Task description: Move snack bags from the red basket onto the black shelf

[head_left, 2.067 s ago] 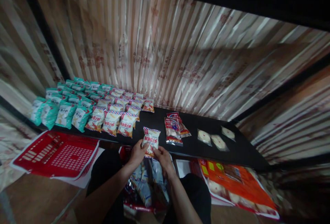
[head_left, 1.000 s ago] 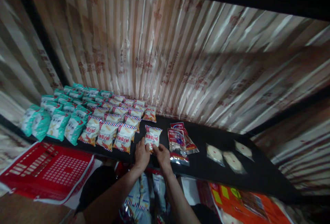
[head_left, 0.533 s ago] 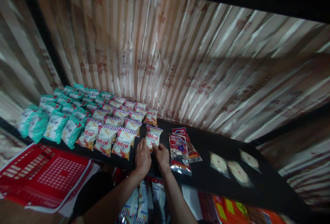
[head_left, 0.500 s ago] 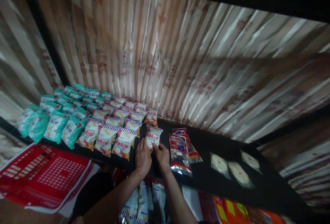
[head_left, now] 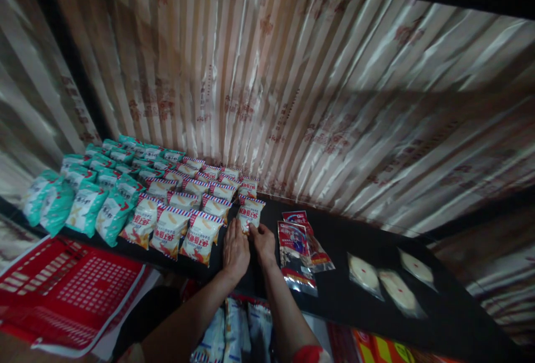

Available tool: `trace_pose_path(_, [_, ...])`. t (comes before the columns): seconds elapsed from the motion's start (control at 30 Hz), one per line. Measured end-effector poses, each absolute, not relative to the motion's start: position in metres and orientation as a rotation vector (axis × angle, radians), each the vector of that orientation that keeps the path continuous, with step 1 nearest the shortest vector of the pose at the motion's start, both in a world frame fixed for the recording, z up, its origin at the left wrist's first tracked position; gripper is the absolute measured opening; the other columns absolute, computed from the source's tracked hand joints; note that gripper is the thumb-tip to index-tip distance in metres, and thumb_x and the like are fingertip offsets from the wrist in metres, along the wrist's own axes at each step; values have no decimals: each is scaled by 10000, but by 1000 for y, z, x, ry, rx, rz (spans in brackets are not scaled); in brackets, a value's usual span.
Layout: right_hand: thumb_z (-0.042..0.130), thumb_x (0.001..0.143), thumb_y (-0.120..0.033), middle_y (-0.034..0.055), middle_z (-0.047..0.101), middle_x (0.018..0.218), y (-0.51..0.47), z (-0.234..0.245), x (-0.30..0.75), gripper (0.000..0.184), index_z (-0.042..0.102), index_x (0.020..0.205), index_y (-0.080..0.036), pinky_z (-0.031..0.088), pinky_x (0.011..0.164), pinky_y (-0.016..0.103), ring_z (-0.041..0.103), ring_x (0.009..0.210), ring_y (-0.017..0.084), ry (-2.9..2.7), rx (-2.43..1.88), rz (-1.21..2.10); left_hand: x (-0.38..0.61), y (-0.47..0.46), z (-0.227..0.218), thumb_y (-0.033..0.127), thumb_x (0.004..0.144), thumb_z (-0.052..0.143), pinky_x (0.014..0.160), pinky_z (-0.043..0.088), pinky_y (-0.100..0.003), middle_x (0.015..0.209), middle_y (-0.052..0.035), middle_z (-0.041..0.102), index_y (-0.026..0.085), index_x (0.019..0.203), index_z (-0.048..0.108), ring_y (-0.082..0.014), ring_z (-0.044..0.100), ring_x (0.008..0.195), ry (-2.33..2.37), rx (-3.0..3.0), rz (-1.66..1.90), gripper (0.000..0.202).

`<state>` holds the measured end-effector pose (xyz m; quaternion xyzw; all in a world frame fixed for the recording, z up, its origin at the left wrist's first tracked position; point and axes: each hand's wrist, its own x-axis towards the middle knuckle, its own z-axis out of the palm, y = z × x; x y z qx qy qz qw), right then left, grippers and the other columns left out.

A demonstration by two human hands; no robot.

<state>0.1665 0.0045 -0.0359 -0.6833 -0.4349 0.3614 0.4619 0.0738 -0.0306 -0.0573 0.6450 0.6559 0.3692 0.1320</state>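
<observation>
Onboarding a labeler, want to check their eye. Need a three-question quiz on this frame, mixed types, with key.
1. True or false: the left hand and the right hand are both at the same striped-edge snack bag.
2. Count: how many clear-wrapped pale discs lie on the dark shelf, to the right of the red packets?
3. Multiple choice: which stand at the far left end of the shelf?
A) the red packets
B) the teal bags
C) the pale discs

Key: 1. True. 2. Three. 3. B.
</observation>
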Motion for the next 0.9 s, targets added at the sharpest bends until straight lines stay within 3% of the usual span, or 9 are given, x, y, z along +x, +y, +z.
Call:
trace_pose_path(0.33, [555,718,-478,73,723,807,24,-37,165,400,706,932,-176,486,661,273,662,741,210,-1198,-1845,804,77,-13,-64,264,914,299,1044,385,-441,1334,-188,490,75,1237,502,-261,426,1272,1978,1928,1214,425])
trace_pose_path(0.9, [500,767,-460,91,717,900,30,-22,155,404,676,964,-155,483,718,270,662,800,206,-1283,-1852,781,75,0,-51,251,907,324,1061,356,-435,1326,-200,493,50,1201,539,-270,422,1273,2040,1893,1123,416])
